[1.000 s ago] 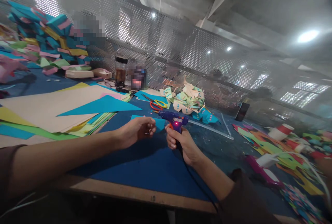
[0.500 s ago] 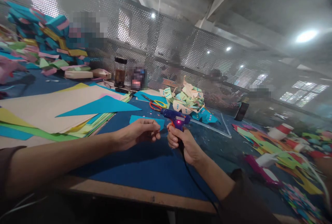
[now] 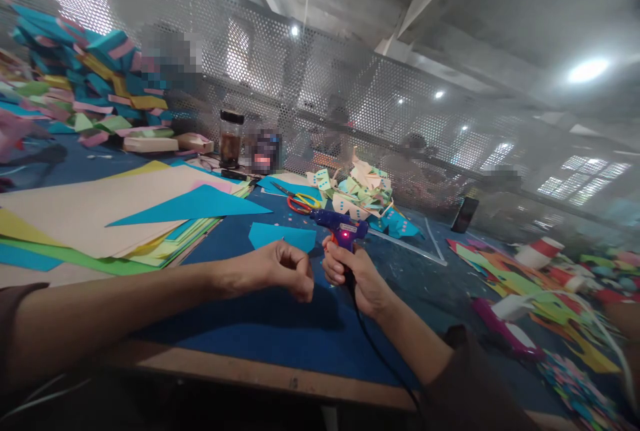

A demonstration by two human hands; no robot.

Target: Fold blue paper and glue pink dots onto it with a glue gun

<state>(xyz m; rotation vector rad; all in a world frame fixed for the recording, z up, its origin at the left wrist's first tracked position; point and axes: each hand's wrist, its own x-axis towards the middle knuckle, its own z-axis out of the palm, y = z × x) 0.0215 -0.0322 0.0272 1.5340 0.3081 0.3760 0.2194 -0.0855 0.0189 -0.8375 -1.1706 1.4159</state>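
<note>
One glue gun in my right hand, one small blue paper on the bench.
From far, I see my fingers wrapped around the gun's handle, the good place (the tip may be hot); it should be light, stiff. My left hand is curled; whether it pinches something, I cannot tell. The paper, just beyond it, looks thin: better take the edge. Scissors: one pair.

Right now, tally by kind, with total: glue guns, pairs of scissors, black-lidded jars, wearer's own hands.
Glue gun: 1
Scissors: 1
Black-lidded jar: 1
Wearer's hands: 2 (left hand, right hand)
Total: 5
</note>
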